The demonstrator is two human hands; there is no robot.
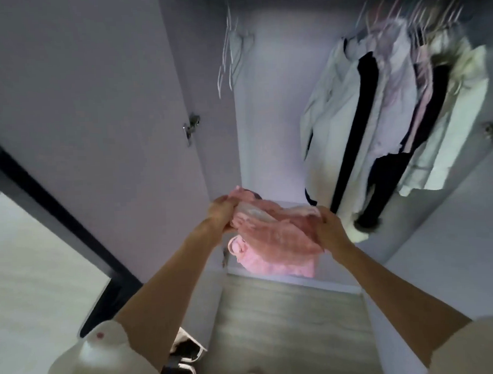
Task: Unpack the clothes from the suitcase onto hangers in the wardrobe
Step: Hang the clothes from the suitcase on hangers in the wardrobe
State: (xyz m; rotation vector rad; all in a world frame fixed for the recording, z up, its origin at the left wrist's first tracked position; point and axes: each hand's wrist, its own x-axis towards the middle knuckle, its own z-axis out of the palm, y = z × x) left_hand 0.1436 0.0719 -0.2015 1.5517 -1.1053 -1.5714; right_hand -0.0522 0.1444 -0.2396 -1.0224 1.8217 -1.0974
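Both arms stretched forward and slightly up toward the open wardrobe (265,130), forearms bare, pale short sleeves at the bottom corners. Left hand (222,214) curled tight around one end of a pink garment (274,227), fingers buried in the fabric. Right hand (329,226) gripping the other end, knuckles up, thumb side turned toward the cloth. Garment bunched and sagging between the two hands, held in the air in front of the wardrobe opening, with a whitish strip across its top — too blurred to say what it is.

No brand, label or writing readable anywhere; whole picture softened by motion blur.

Directly under the held cloth, on the wardrobe floor, a pink bag-like object (270,263) with a rounded handle, partly covered by the hanging fabric. At upper left inside, a few bare white hangers (229,53) on the rail. At right, a row of hung clothes (391,111) — white, black and pale pieces close together. Wardrobe door (83,108) swung open at left, with a metal hinge (191,127) at its edge. Grey wood-look floor (286,325) below, and shoes (184,359) at the bottom edge near the left arm. Suitcase not in sight.
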